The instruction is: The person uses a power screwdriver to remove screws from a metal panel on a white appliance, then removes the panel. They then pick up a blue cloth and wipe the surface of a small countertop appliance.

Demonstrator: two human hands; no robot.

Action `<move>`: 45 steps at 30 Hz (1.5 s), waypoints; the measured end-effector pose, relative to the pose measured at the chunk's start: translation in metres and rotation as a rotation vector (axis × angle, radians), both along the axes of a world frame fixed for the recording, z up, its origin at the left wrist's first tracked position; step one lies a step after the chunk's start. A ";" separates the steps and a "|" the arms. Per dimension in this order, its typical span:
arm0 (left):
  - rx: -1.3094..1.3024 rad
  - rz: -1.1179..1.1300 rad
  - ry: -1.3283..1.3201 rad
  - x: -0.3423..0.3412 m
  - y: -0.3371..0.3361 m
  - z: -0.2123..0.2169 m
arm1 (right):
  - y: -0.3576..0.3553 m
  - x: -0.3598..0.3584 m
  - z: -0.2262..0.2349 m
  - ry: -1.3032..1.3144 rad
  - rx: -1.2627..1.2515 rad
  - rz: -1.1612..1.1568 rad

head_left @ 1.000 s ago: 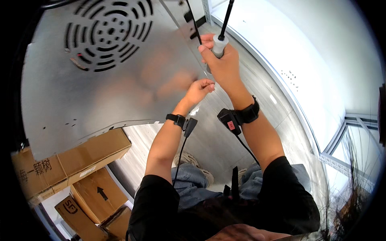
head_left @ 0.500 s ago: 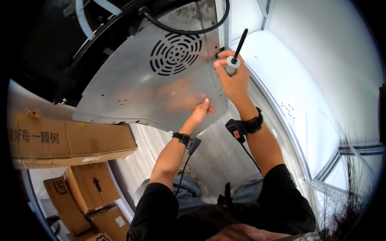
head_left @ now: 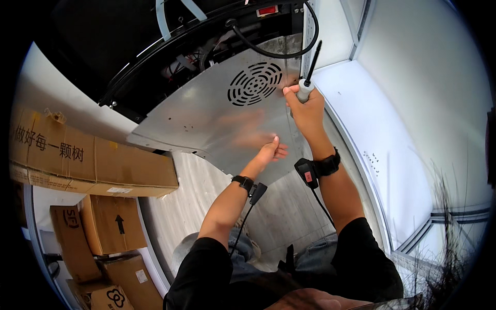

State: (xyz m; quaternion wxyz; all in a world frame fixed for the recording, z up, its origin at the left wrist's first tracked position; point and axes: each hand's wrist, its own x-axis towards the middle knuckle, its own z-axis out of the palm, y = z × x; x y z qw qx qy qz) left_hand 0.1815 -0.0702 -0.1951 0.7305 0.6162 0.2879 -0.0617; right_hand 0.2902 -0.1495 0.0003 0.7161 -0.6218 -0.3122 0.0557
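Observation:
A screwdriver (head_left: pixel 307 89) with a grey handle and a black shaft is gripped in my right hand (head_left: pixel 309 113), its shaft pointing up and away. The thumb and fingertips of that hand are at the right edge of a bare metal panel (head_left: pixel 206 113) with round vent slots; whether they pinch the edge is unclear. My left hand (head_left: pixel 272 150) is in front of the lower right of the panel, fingers loosely curled and thumb raised, with nothing visible in it. Above the panel, a gap in a black machine (head_left: pixel 119 82) shows wires (head_left: pixel 188 63) inside.
A black cable (head_left: pixel 274 53) loops across the panel's top. A red switch (head_left: pixel 267 11) sits on the machine. Long cardboard box (head_left: pixel 124 163) and several smaller cartons (head_left: pixel 116 225) stand at left. A white shelf (head_left: pixel 372 119) runs along the right, with grey floor (head_left: pixel 201 186) below.
The panel's upper edge now stands farther from the machine, exposing wires. The view has shifted, bringing the red switch in. Both hands stay close to the panel, the screwdriver still in the right.

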 end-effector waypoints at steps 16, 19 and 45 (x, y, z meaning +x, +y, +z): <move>0.095 -0.118 0.122 -0.100 0.024 0.012 | -0.005 -0.008 -0.029 0.125 0.190 0.016; 0.206 -0.304 0.453 -0.132 0.037 -0.009 | -0.010 -0.010 -0.031 0.138 0.229 0.041; 0.150 0.176 -0.160 -0.074 -0.057 -0.117 | -0.158 0.107 -0.075 0.281 0.297 -0.285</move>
